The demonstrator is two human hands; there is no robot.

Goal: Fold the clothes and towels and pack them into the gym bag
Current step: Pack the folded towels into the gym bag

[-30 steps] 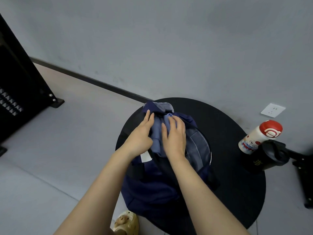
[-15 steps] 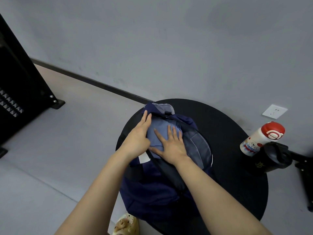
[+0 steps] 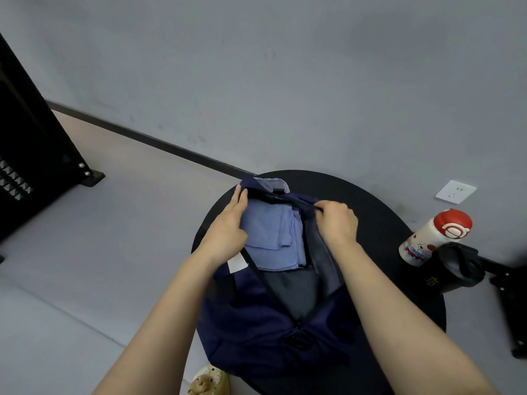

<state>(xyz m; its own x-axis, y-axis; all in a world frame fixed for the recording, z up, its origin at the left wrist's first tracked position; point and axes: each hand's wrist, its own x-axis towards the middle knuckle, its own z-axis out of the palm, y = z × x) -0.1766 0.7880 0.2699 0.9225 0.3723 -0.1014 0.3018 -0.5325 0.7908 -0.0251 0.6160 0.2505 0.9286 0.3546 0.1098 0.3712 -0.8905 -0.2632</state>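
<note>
Folded light-blue cloth towels already lie inside the open navy fabric gym bag on the round black table, left hand holding the opening's edge, right hand pinching its rim; packing looks nearly finished, zipping remains

Lighting: soft, even, diffuse; source not visible. Overall level moderate, slightly dim, with a cool grey cast on the wall and the floor. No hard shadows; only faint shading on the wall at upper right. No glare apart from a weak sheen on the red bottle cap. The black table and navy bag read very dark, detail in the folds lost. Wide-angle distortion: the baseboard runs slanted and the forearms stretch toward the lower corners. Slight softness throughout; edges at far right are smeared.
</note>
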